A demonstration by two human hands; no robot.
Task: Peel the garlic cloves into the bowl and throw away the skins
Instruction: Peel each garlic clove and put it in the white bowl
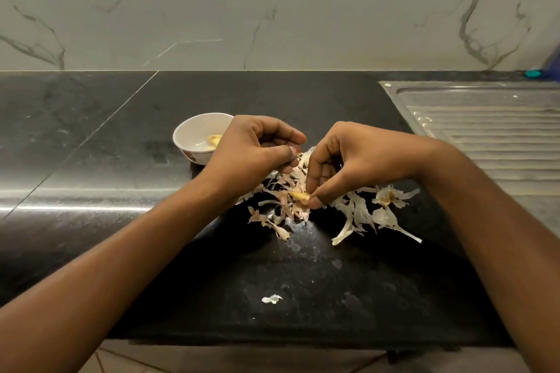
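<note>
A small white bowl (197, 135) stands on the black counter, left of my hands, with a peeled garlic clove (213, 140) inside. My right hand (348, 160) pinches a yellowish garlic clove (300, 196) between thumb and forefinger, just above a pile of papery garlic skins (357, 212). My left hand (257, 151) is curled beside the bowl, its thumb and fingers closed on a strip of skin (298, 160) that reaches toward the pile. Part of the bowl is hidden behind my left hand.
The black stone counter (91, 160) meets a marble wall (272, 9) at the back. A steel sink drainboard (485, 124) lies at the right. One stray skin scrap (271, 299) rests near the counter's front edge. A teal object (533, 73) sits at the far right.
</note>
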